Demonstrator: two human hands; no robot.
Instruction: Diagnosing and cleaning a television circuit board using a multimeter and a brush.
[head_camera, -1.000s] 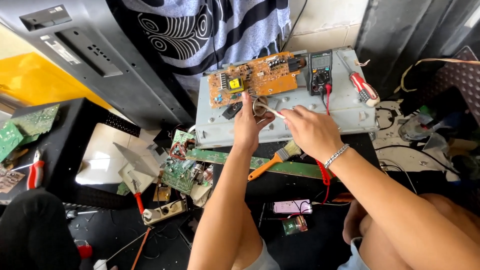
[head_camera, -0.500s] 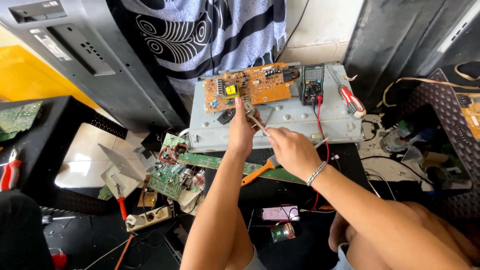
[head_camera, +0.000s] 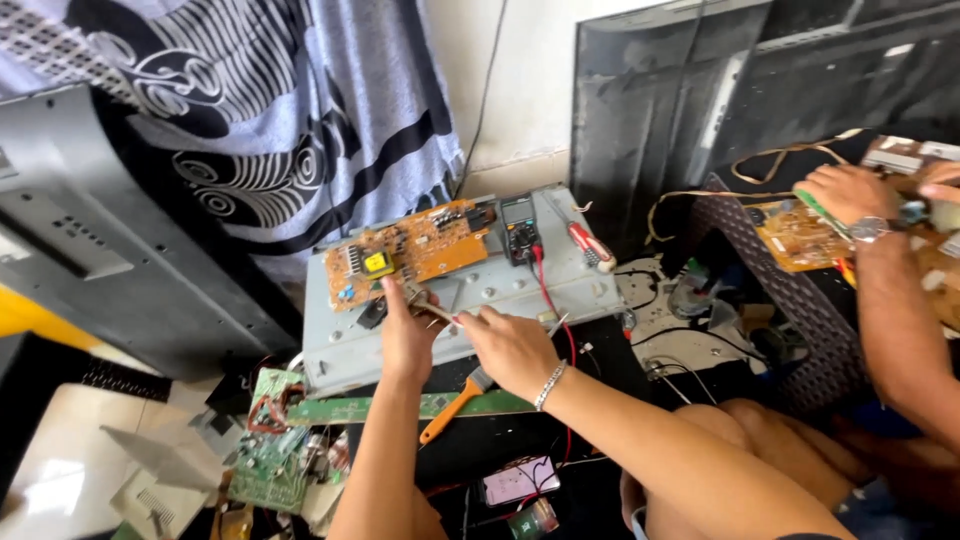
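Left hand and right hand meet over the front edge of the grey metal chassis, both pinched closed on a small metal part held between them, just below the orange circuit board. A multimeter and red-handled screwdriver lie on the chassis right of that board. Well right of the chassis, another person's hand rests on a second board.
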